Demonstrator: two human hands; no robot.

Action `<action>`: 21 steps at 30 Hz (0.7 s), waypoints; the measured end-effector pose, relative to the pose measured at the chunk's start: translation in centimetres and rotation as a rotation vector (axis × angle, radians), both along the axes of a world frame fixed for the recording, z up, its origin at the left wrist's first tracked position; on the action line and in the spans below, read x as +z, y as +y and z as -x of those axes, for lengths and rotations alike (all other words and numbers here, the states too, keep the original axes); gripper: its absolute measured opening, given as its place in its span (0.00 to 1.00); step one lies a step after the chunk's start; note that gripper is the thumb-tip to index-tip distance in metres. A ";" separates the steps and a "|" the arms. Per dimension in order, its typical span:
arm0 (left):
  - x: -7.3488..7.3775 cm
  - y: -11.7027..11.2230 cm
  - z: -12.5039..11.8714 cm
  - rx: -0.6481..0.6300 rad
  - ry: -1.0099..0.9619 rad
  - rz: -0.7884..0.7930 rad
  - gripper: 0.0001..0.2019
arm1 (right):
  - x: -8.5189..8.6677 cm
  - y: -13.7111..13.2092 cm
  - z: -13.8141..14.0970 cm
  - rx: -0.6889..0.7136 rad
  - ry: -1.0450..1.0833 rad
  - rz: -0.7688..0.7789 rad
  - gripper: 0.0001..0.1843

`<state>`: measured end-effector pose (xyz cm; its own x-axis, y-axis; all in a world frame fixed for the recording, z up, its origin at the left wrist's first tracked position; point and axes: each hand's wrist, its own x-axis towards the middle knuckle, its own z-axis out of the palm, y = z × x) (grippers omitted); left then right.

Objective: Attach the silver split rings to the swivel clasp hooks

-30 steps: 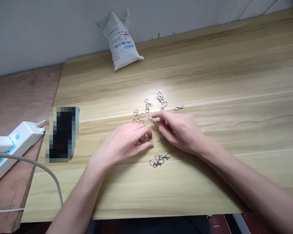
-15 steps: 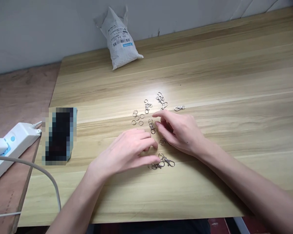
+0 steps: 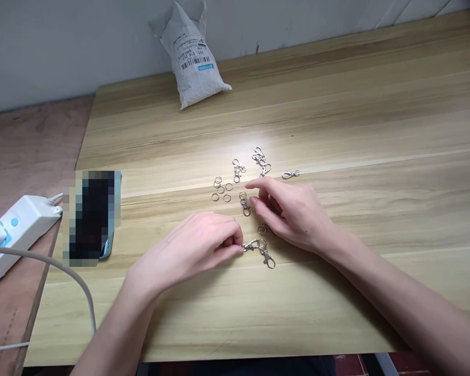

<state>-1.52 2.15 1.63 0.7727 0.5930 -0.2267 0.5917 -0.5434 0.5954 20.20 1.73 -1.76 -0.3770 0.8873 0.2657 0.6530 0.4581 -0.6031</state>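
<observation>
My left hand [image 3: 209, 243] pinches the end of a silver swivel clasp [image 3: 251, 245] between thumb and fingers, low over the table. A second swivel clasp [image 3: 268, 258] and a split ring [image 3: 262, 244] lie against it on the right. My right hand [image 3: 288, 211] rests on the table with thumb and forefinger apart, holding nothing I can see. Just left of its fingertips is a clasp with a ring [image 3: 245, 203]. Another ring [image 3: 262, 228] is partly hidden under the right palm.
Several loose split rings [image 3: 221, 189] lie ahead of my left hand. Farther back are clasps in small groups [image 3: 259, 156] and a single clasp [image 3: 291, 174]. A white parcel bag [image 3: 196, 62] leans on the wall. At left are a phone [image 3: 92, 216] and a white power strip [image 3: 27, 224] with cables.
My left hand has drawn slightly back and left, and its fingers have closed on a clasp from the near group. The right hand stays in nearly the same place.
</observation>
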 end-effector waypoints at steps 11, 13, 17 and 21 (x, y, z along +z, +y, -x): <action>-1.0 1.1 -0.7 0.107 -0.304 -0.533 0.03 | 1.0 -0.6 0.0 0.234 0.190 -0.070 0.11; -1.0 1.0 -0.8 0.140 -0.345 -0.544 0.02 | 0.8 -0.6 -0.1 0.228 0.176 -0.075 0.10; -1.0 0.6 -1.0 0.243 -0.454 -0.478 0.06 | 0.3 -0.3 -0.4 0.257 0.085 -0.039 0.11; -1.0 0.6 -0.9 0.229 -0.510 -0.436 0.08 | 0.0 -0.1 -0.4 0.288 0.074 0.007 0.13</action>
